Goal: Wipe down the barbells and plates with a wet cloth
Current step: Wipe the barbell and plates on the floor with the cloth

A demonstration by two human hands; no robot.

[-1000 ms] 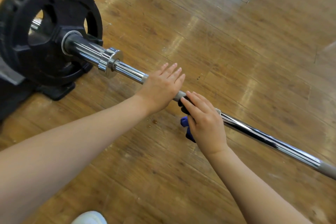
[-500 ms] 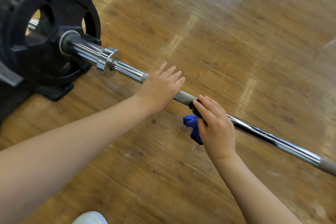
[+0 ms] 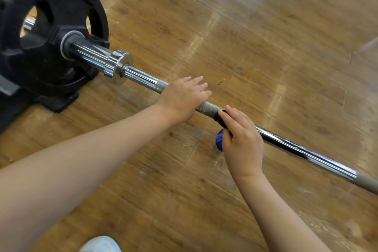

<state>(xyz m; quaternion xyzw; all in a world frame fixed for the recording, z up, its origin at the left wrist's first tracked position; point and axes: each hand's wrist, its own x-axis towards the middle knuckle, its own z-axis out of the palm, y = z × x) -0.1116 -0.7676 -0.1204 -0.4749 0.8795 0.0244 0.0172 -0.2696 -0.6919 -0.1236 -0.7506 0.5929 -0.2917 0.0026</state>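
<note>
Wiping the bar, one hand steadying it

Running across the view from upper left to lower right, the barbell point(image 3: 296, 149) lies just above a worn wooden floor point(image 3: 245, 47). Its left end passes through a black plate point(image 3: 47, 32), which stands upright on that floor, with a chrome collar point(image 3: 117, 66) on the sleeve just beside it. The plate partly hides a dark base point(image 3: 59, 102) at its foot.

The left hand point(image 3: 181, 99) rests flat on top of the knurled section of the bar, fingers stretched out and loosely spread rather than curled around it. Just beside it, toward the lower right, the right hand point(image 3: 242, 139) is closed over a blue cloth point(image 3: 219, 142) pressed against the shaft. The fingers wrap over the top of the bar, and a bunched end of the cloth hangs out below the thumb. A darker fold of the cloth shows at the fingertips, touching the knurling.

Past the right hand the shaft is smooth and shiny, then turns dull grey near the frame edge. A white shoe tip point(image 3: 101, 244) shows at the bottom edge.
</note>
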